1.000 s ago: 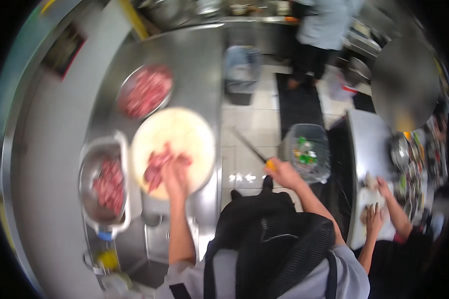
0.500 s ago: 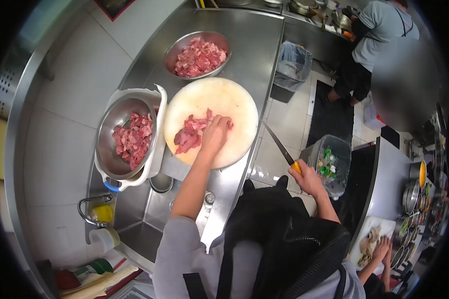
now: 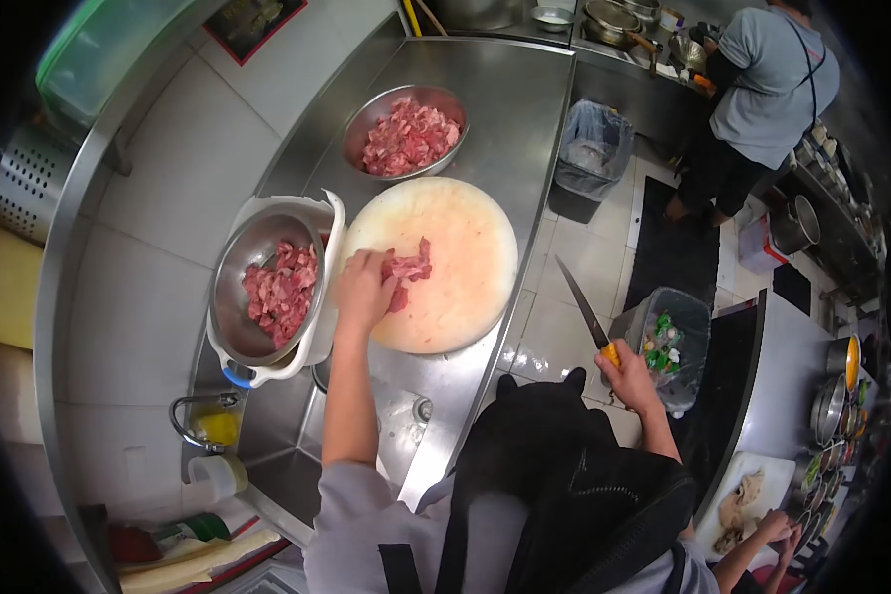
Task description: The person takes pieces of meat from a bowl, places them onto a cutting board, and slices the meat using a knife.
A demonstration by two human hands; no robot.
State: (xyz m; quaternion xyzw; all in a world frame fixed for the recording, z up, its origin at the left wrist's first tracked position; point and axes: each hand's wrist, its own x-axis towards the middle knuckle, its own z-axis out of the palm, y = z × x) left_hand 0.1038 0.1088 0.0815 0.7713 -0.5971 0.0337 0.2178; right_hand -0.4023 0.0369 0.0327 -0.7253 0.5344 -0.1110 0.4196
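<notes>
Near the tabletop's (image 3: 505,119) left edge, 1 steel bowl (image 3: 236,287) of cut meat sits in a white basin (image 3: 335,213), which probably steadies it beside the round board (image 3: 465,228). The left hand (image 3: 364,294) touches raw meat (image 3: 411,265) on that board, though whether it grips any I cannot tell; a 2nd bowl (image 3: 361,124) stands beyond, toward the far edge. Past the right edge, the right hand (image 3: 632,378) clenches the knife (image 3: 582,297) by its handle, likely keeping the blade clear of the left fingers.
</notes>
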